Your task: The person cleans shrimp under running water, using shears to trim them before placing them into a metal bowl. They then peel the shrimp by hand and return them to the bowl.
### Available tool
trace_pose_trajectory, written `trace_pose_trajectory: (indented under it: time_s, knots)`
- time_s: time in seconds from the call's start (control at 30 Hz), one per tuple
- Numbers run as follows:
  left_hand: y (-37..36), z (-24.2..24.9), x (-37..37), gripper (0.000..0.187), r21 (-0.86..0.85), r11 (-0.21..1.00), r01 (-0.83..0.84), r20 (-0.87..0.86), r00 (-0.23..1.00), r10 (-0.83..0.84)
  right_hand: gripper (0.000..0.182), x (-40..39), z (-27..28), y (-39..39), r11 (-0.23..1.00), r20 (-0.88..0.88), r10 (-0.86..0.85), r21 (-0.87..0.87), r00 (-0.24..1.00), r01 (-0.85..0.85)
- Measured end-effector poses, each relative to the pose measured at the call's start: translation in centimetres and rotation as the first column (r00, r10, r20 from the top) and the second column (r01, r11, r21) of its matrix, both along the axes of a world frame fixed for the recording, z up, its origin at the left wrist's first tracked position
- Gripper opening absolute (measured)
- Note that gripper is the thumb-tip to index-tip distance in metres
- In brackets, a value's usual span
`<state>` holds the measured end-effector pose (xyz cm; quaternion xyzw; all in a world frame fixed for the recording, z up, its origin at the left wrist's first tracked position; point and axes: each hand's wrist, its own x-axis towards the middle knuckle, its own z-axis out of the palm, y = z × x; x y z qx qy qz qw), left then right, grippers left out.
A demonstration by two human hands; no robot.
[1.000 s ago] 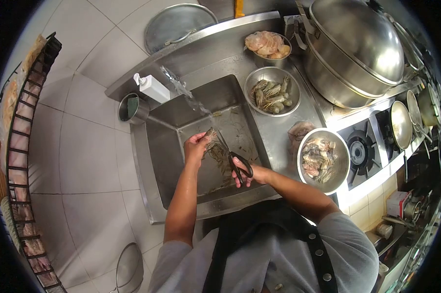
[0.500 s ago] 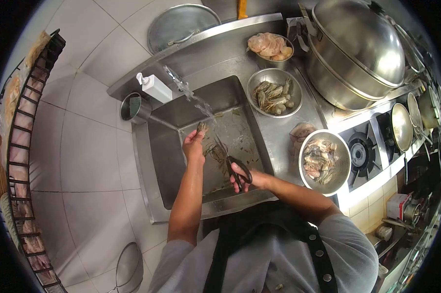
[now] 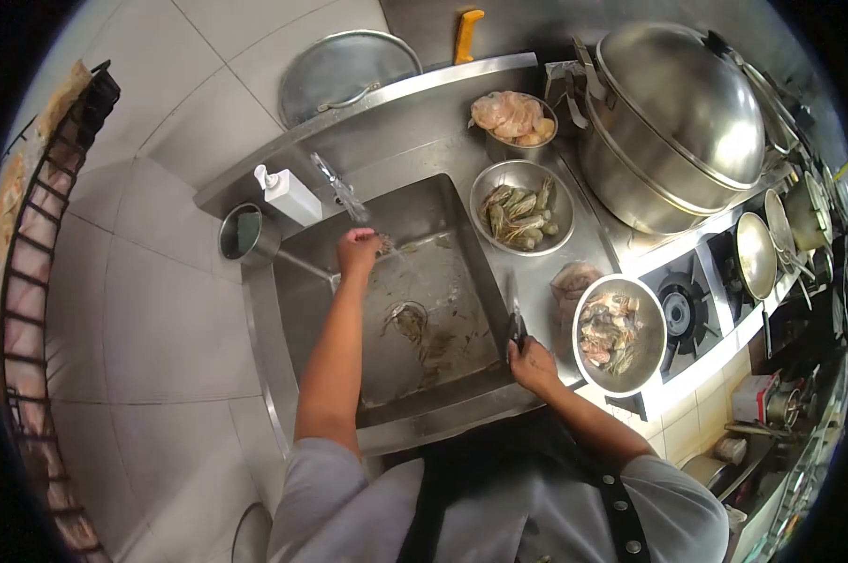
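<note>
My left hand [image 3: 357,251] is closed on a shrimp [image 3: 384,244] under the faucet [image 3: 341,186], over the far part of the sink [image 3: 377,366]. On the sink's right edge, my right hand [image 3: 533,364] grips dark-handled scissors [image 3: 515,314], blades pointing away from me. Shrimp scraps [image 3: 407,322] lie around the drain. A steel bowl of whole shrimp [image 3: 522,206] stands on the counter right of the sink. Nearer my right hand is a bowl of shrimp pieces [image 3: 611,333].
Behind the shrimp bowls stands a bowl of pale meat [image 3: 513,117]. A white pump bottle [image 3: 290,195] and a steel cup [image 3: 248,234] are at the sink's far left. A large steamer [image 3: 672,122] and a gas burner [image 3: 679,310] are on the right.
My right hand has moved right with the scissors, from over the sink to its right edge. My left hand has moved up toward the faucet with the shrimp. The water stream looks shorter.
</note>
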<state>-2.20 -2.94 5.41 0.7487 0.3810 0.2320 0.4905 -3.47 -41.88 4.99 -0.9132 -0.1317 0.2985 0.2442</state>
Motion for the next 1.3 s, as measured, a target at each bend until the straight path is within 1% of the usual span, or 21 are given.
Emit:
trace_pose_trajectory:
  time_s: [0.03, 0.07, 0.1, 0.13, 0.2, 0.23, 0.3, 0.33, 0.4, 0.47, 0.53, 0.6, 0.67, 0.7, 0.77, 0.8, 0.87, 1.03, 1.17, 1.23, 1.3]
  knots:
    - [1.1, -0.1, 1.1, 0.025, -0.011, 1.0, 0.006, 0.002, 1.0, -0.006, 0.047, -0.1, 0.0, -0.3, 0.999, 0.011, -0.04, -0.02, 0.999, 0.04]
    - [1.7, 0.3, 2.2, 0.024, -0.103, 0.995, 0.003, 0.002, 1.0, -0.003, 0.047, -0.1, 0.1, -0.4, 0.996, 0.023, -0.079, -0.042, 0.997, 0.08]
    - [1.9, 0.7, 2.9, 0.024, -0.196, 0.981, -0.001, -0.001, 1.0, 0.001, 0.051, -0.2, 0.5, -0.3, 0.994, 0.047, -0.072, -0.08, 0.996, 0.076]
    - [1.9, 1.0, 3.3, 0.024, -0.212, 0.977, 0.001, -0.004, 1.0, -0.002, 0.051, -0.3, 0.1, -0.3, 0.992, 0.045, -0.074, -0.097, 0.996, 0.078]
    - [2.2, 1.3, 3.8, 0.024, -0.306, 0.951, 0.047, 0.125, 0.992, -0.009, 0.052, -0.5, -0.6, -0.1, 0.991, 0.208, -0.07, -0.096, 0.976, 0.092]
    - [2.3, 1.3, 4.0, 0.023, -0.299, 0.952, 0.062, 0.156, 0.988, -0.015, 0.052, -1.0, -0.7, 0.0, 0.99, 0.209, -0.069, -0.104, 0.976, 0.092]
    - [2.7, 1.0, 3.9, 0.025, -0.281, 0.957, 0.072, 0.119, 0.992, -0.04, 0.048, -1.9, 0.1, 1.1, 0.993, 0.582, 0.061, -0.12, 0.811, 0.012]
    - [2.9, 0.9, 3.8, 0.026, -0.255, 0.963, 0.083, 0.079, 0.995, -0.065, 0.048, -1.8, 0.5, 1.9, 0.993, 0.584, 0.062, -0.118, 0.809, 0.01]
    - [2.9, 0.7, 3.2, 0.028, -0.289, 0.947, 0.137, 0.135, 0.986, -0.102, 0.041, -1.4, 3.0, 4.6, 0.939, 0.444, 0.174, 0.194, 0.879, -0.283]
    - [2.8, 0.6, 2.4, 0.031, -0.318, 0.929, 0.19, 0.193, 0.972, -0.133, 0.035, 0.8, 5.6, 9.9, 0.829, 0.455, 0.236, 0.367, 0.859, -0.422]
    - [3.0, 0.9, 1.7, 0.034, -0.303, 0.915, 0.268, 0.166, 0.96, -0.226, 0.031, 4.3, 3.6, 16.5, 0.735, 0.716, 0.102, 0.413, 0.69, -0.538]
    - [3.3, 1.3, 1.3, 0.036, -0.244, 0.925, 0.292, 0.148, 0.954, -0.262, 0.028, 7.2, 5.1, 22.7, 0.753, 0.662, 0.109, 0.432, 0.741, -0.497]
    - [3.4, 2.1, 0.9, 0.035, -0.291, 0.888, 0.356, 0.196, 0.931, -0.309, 0.024, 9.1, 5.4, 27.1, 0.721, 0.674, 0.117, 0.447, 0.73, -0.529]
    - [3.1, 2.2, 0.7, 0.034, -0.277, 0.909, 0.313, 0.23, 0.94, -0.253, 0.024, 10.1, 5.0, 28.7, 0.717, 0.672, 0.112, 0.455, 0.732, -0.527]
    - [3.8, 2.6, 0.3, 0.032, -0.27, 0.916, 0.296, 0.217, 0.946, -0.241, 0.019, 11.1, 5.1, 31.0, 0.718, 0.641, 0.344, 0.291, 0.686, -0.632]
    - [4.2, 2.5, 0.2, 0.031, -0.268, 0.922, 0.28, 0.211, 0.951, -0.227, 0.019, 11.2, 5.5, 31.4, 0.715, 0.641, 0.346, 0.292, 0.685, -0.635]
    - [4.7, 2.6, -0.2, 0.028, -0.266, 0.933, 0.243, 0.203, 0.96, -0.193, 0.023, 11.3, 5.9, 31.8, 0.728, 0.57, 0.482, 0.162, 0.665, -0.666]
    - [4.7, 2.4, -0.1, 0.023, -0.213, 0.96, 0.184, 0.238, 0.962, -0.132, 0.025, 11.3, 5.4, 32.3, 0.727, 0.55, 0.45, 0.232, 0.704, -0.647]
    - [4.9, 1.3, 0.0, 0.023, -0.2, 0.966, 0.163, 0.179, 0.975, -0.128, 0.024, 11.9, 4.9, 32.4, 0.716, 0.508, 0.377, 0.371, 0.775, -0.591]
    - [4.9, 0.5, 0.1, 0.024, -0.19, 0.969, 0.157, 0.175, 0.977, -0.124, 0.024, 12.4, 4.4, 32.3, 0.718, 0.498, 0.365, 0.387, 0.787, -0.578]
    - [4.7, -0.1, 0.4, 0.027, -0.267, 0.953, 0.146, 0.251, 0.965, -0.077, 0.025, 12.8, 4.5, 32.2, 0.723, 0.489, 0.349, 0.402, 0.799, -0.562]
